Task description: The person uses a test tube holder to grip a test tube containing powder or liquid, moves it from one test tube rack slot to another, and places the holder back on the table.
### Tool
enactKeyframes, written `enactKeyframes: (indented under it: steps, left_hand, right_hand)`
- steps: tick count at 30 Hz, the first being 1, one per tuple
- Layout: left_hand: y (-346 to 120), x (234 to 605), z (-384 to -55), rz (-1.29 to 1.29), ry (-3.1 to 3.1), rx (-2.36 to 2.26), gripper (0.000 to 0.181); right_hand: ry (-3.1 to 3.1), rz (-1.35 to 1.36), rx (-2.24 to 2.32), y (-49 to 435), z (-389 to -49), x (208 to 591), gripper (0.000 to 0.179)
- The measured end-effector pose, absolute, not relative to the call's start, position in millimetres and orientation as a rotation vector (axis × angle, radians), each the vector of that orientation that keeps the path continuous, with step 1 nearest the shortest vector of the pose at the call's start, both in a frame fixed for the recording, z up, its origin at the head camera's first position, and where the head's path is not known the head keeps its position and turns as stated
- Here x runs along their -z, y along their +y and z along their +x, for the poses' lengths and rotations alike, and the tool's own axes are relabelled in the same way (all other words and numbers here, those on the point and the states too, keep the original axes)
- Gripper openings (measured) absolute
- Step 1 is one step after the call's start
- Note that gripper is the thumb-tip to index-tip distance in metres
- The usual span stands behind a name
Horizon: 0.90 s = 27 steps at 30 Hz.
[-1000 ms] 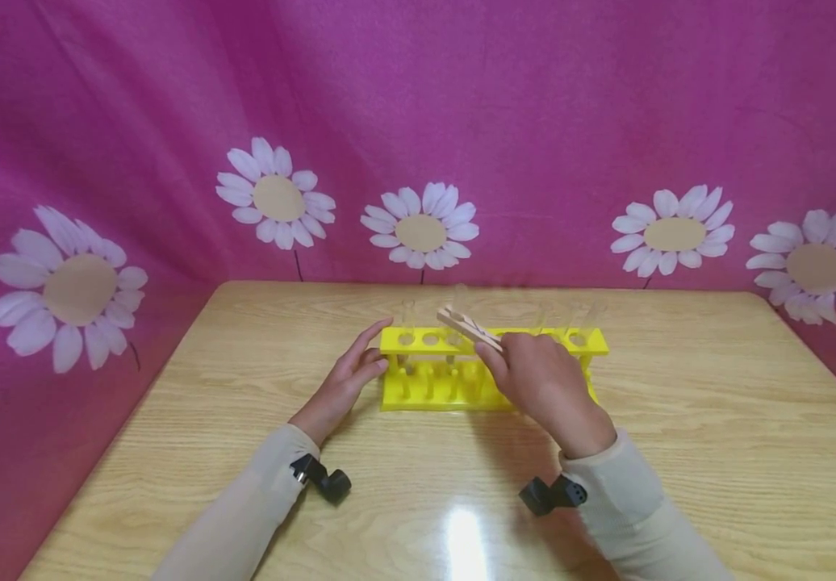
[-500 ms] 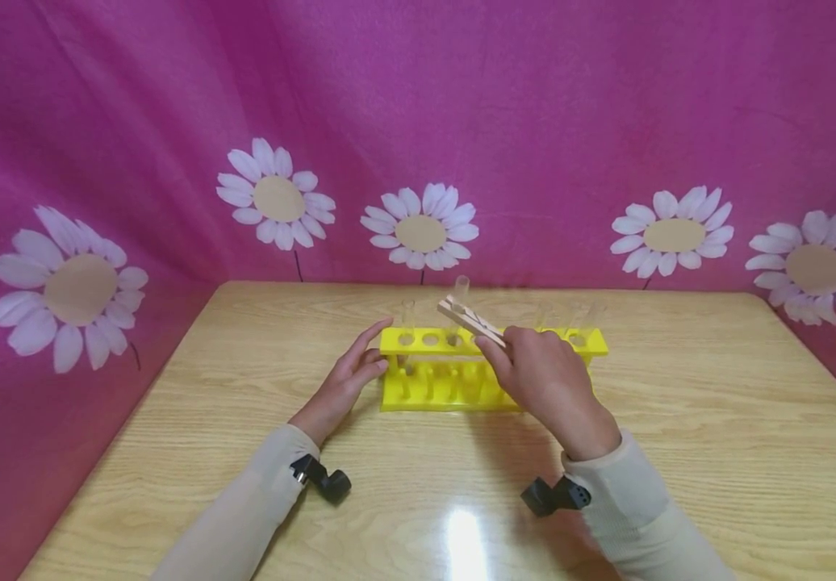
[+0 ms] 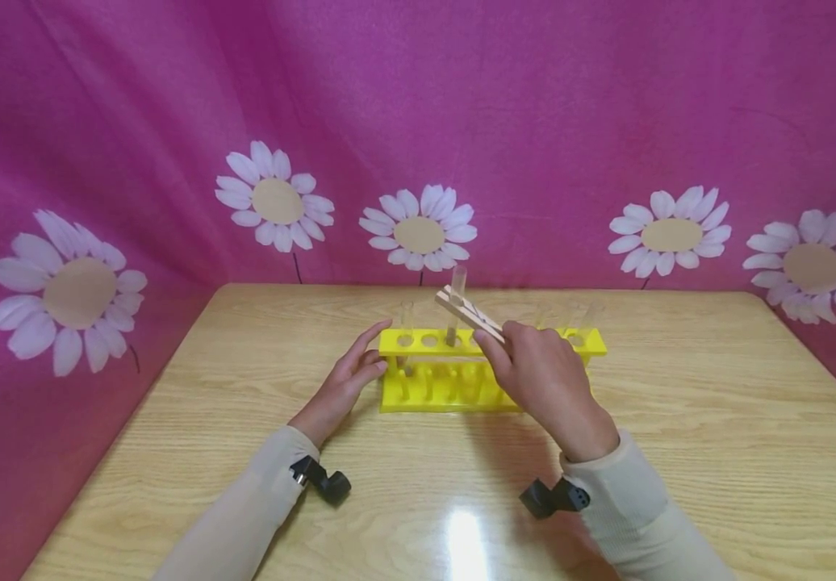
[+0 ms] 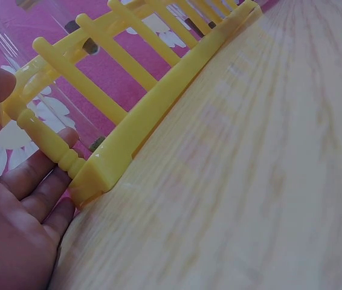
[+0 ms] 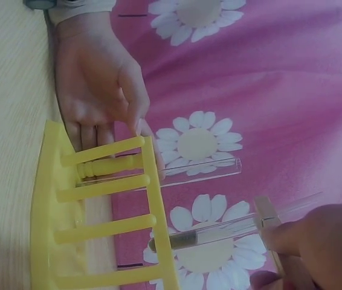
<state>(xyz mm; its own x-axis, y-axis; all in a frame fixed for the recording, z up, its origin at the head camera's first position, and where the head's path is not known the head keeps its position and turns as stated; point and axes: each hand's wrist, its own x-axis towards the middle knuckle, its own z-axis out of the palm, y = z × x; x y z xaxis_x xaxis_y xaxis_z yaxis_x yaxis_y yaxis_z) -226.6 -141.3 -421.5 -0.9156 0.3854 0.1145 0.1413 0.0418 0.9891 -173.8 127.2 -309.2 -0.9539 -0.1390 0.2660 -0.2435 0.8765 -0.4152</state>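
The left hand (image 3: pixel 345 375), fingers loosely extended, rests against the rack (image 3: pixel 454 401), probably steadying it, while the right hand (image 3: pixel 552 383) pinches a peg (image 3: pixel 472 315), seemingly to hold the tube (image 3: pixel 459 279) nearly upright between both hands without touching it.

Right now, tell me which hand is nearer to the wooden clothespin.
The right hand: it grips the wooden clothespin. The left hand is apart from it, out to the left, touching the left end of the yellow rack.

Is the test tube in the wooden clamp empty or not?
Not empty: the right wrist view shows dark material low in the test tube.
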Motion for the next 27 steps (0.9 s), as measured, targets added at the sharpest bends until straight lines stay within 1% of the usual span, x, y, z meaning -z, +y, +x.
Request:
enactKeyframes:
  steps: [16, 27]
  left_hand:
    - [-141.1, 422.2, -226.9, 0.574, 2.117, -1.993, 0.055]
    - [-141.8, 418.9, -225.0, 0.573, 2.111, -1.992, 0.054]
  right_hand:
    - [-2.771, 0.303, -0.696, 129.9, -171.2, 304.1, 0.043]
    - [-2.749, 0.36, -0.741, 123.8, -170.8, 306.5, 0.041]
